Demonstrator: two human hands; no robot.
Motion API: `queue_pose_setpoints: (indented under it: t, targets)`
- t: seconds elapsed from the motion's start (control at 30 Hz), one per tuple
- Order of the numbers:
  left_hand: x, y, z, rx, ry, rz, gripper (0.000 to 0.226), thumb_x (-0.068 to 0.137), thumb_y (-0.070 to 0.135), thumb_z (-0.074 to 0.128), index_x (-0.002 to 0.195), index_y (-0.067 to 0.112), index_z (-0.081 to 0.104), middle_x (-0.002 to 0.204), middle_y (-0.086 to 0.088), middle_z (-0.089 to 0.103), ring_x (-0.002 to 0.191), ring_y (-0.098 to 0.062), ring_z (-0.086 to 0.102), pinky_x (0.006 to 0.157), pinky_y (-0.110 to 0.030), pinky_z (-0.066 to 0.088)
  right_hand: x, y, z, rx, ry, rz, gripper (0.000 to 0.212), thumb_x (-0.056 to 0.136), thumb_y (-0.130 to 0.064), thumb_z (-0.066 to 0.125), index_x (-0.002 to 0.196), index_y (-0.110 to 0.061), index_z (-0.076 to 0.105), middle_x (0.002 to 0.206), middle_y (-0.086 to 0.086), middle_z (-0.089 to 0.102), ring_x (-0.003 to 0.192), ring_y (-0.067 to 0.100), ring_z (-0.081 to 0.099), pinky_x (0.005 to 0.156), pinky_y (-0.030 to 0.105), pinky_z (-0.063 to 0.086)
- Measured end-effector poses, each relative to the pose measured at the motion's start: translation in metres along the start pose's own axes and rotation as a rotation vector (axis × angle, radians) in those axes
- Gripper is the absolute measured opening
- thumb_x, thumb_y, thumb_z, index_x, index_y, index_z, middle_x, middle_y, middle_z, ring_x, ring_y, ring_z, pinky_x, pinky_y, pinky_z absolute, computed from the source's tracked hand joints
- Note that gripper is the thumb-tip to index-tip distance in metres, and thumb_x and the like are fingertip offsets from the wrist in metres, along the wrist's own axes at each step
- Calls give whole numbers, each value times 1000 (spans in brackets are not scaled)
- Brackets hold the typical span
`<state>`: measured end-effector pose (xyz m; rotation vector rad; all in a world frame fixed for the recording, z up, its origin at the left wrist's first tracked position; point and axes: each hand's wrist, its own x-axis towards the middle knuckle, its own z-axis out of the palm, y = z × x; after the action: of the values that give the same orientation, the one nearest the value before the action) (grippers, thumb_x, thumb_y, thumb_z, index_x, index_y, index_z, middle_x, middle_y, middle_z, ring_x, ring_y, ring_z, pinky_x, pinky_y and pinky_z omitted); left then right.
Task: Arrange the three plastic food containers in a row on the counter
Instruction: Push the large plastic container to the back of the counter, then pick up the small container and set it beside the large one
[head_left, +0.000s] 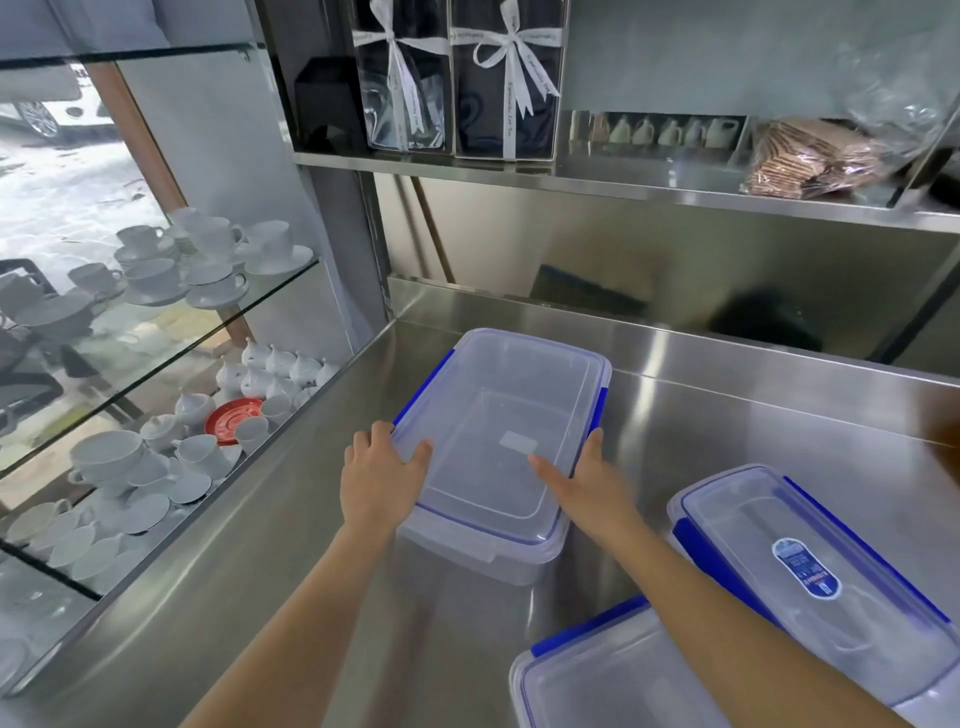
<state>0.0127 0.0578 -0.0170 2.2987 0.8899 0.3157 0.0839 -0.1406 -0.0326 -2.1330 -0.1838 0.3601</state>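
Observation:
Three clear plastic containers with blue clip lids stand on the steel counter (291, 571). The far container (498, 415) sits near the counter's back left. My left hand (379, 473) grips its near left corner, thumb on the lid. My right hand (587, 483) holds its near right edge, thumb lying across the lid. A second container (810, 582) with an oval blue label is at the right, partly behind my right forearm. The third container (613, 680) lies at the bottom edge, cut off by the frame.
A glass display case (156, 364) with white cups, saucers and a red saucer (234, 418) borders the counter's left edge. A steel shelf (623, 182) above the back holds ribboned clear boxes, small white jugs and a bag of wafers (810, 156).

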Motion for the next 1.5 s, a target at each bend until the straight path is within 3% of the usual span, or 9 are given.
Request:
queue_pose_setpoints:
  t: [0.23,0.53,0.87,1.03,1.1,1.2,1.37,1.5]
  targets:
    - [47,-3,-4,47,26,-18,52,90,41,50,127,6,44,128,-18,49,119,-36,45,98,-44,37,52,-29,18,-39,-38,-4,88,81,-56,55,146,-16,12,141,5,48,121,29,53,94,40,47]
    - [107,5,8,55,56,-3,52,90,42,50,125,4,45,127,-19,49,121,-36,43,98,-45,37,111,-46,27,-8,-51,28,88,77,-59,58,144,-21,15,139,5,48,120,28,55,97,45,50]
    - [122,10,15,73,78,14,51,90,41,47,127,6,43,129,-15,48,118,-34,45,94,-45,40,130,-52,21,7,-67,28,78,80,-57,57,140,-21,22,135,3,52,116,27,57,94,43,51]
    - [122,12,9,187,33,31,54,92,44,42,130,6,42,135,-16,47,125,-36,42,104,-47,33,118,-56,12,-24,-30,24,76,79,-61,54,140,-26,25,140,3,48,122,29,53,99,51,47]
    - [122,17,5,273,53,66,55,92,42,43,132,6,42,138,-17,46,129,-36,39,108,-47,28,109,-58,0,-86,25,6,72,84,-55,52,142,-23,25,148,5,37,130,29,45,105,46,41]
    - [115,36,1,214,68,119,59,91,38,46,140,9,35,145,-17,40,135,-36,32,112,-48,23,93,-48,-26,-229,63,9,74,89,-47,52,147,-15,20,158,6,19,141,27,29,111,43,30]
    - [62,92,20,25,20,382,65,91,34,50,147,13,23,153,-16,29,141,-34,26,115,-46,20,51,-11,-81,-286,92,40,74,86,-46,55,146,-13,26,154,7,28,138,24,34,103,31,33]
    - [-3,131,54,-70,-170,543,66,92,38,50,147,14,23,154,-12,29,142,-29,26,115,-43,22,3,25,-119,-279,147,114,72,84,-45,59,144,-15,33,149,13,35,133,28,38,111,43,33]
